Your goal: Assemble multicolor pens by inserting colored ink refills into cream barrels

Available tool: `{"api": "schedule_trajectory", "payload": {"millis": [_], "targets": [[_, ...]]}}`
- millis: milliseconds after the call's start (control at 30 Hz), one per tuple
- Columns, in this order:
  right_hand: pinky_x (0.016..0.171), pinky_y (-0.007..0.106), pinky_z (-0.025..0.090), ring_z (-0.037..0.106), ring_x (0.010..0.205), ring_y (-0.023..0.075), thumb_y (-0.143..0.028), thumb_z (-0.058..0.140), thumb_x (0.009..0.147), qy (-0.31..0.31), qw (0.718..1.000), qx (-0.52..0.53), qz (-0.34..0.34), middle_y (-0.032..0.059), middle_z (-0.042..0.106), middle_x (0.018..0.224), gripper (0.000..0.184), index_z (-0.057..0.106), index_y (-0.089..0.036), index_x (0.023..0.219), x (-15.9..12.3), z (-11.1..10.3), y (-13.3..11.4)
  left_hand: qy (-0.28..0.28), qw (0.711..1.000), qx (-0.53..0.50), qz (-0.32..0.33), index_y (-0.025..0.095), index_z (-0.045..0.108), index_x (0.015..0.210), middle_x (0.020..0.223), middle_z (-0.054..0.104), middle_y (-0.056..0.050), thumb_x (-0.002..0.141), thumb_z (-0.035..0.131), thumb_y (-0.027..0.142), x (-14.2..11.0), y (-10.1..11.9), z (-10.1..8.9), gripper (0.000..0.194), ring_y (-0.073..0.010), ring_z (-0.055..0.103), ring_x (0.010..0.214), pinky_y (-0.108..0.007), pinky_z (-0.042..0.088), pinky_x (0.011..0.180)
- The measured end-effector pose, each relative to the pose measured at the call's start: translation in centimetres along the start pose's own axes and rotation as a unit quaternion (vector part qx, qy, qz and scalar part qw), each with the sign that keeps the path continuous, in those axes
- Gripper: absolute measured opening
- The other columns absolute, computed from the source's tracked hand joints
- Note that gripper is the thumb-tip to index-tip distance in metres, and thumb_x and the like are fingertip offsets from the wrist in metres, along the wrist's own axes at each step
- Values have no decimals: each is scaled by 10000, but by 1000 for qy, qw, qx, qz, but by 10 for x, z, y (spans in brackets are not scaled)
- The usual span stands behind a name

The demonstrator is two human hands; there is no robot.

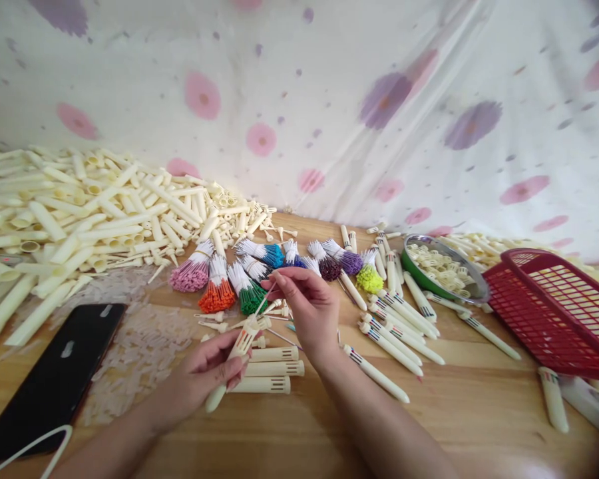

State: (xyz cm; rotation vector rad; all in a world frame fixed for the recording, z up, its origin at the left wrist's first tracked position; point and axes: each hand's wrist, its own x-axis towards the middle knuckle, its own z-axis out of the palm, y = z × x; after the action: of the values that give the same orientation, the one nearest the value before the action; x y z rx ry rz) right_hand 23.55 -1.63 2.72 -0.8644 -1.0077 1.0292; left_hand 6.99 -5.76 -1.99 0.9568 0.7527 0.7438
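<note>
Gripping a cream pen [243, 342] in the left hand [210, 364], with fingers curled round the barrel and thumb pressed against the side, slotted end tilted up toward the right fingertips and rounded end poking out below the left ones. Pinching a thin stick [264, 301] between thumb and forefinger of the right hand [310, 307], just above the pen's upper end; cannot tell whether already inside the opening or only against the rim.

Could bend the stick by pushing off-line, given so slender a shaft and a pinch so far from the lower tip. Could miss the opening by letting the pen turn in the left fingers. Might drop the stick among loose parts under the right fingers by pinching too lightly. Might roll the three tubes [274, 368] just right of the left fingertips by brushing with the knuckles, or scatter the green bundle [249, 299] just beyond by reaching forward carelessly. Could also snag the white cable [64, 428], well left of the left fingers, by drawing that forearm back
</note>
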Motion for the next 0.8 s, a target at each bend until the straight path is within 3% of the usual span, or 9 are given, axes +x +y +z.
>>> {"api": "schedule_trajectory", "payload": {"millis": [133, 367, 800], "targets": [[542, 265, 590, 680, 593, 148, -302, 724, 699, 4, 999, 26, 46, -17, 692, 649, 119, 675, -198, 733, 4, -1, 5, -10, 1000, -13, 4, 226, 664, 1126, 660, 502, 5, 802, 669, 353, 0, -4, -5, 348, -109, 400, 559, -229, 300, 520], [552, 248, 588, 689, 639, 148, -267, 711, 713, 38, 999, 23, 6, -19, 696, 663, 71, 680, -207, 734, 9, -7, -1, -11, 999, -39, -1, 250, 690, 1089, 686, 513, -2, 789, 683, 350, -2, -1, -4, 316, -107, 401, 566, -225, 302, 523], [544, 247, 596, 694, 653, 151, -300, 722, 700, 18, 998, 42, 52, -21, 693, 682, 120, 667, -202, 740, 1, 2, 7, -5, 998, -57, -5, 233, 708, 1069, 716, 547, -21, 750, 718, 362, -3, 1, -2, 344, -107, 400, 567, -220, 323, 510]]}}
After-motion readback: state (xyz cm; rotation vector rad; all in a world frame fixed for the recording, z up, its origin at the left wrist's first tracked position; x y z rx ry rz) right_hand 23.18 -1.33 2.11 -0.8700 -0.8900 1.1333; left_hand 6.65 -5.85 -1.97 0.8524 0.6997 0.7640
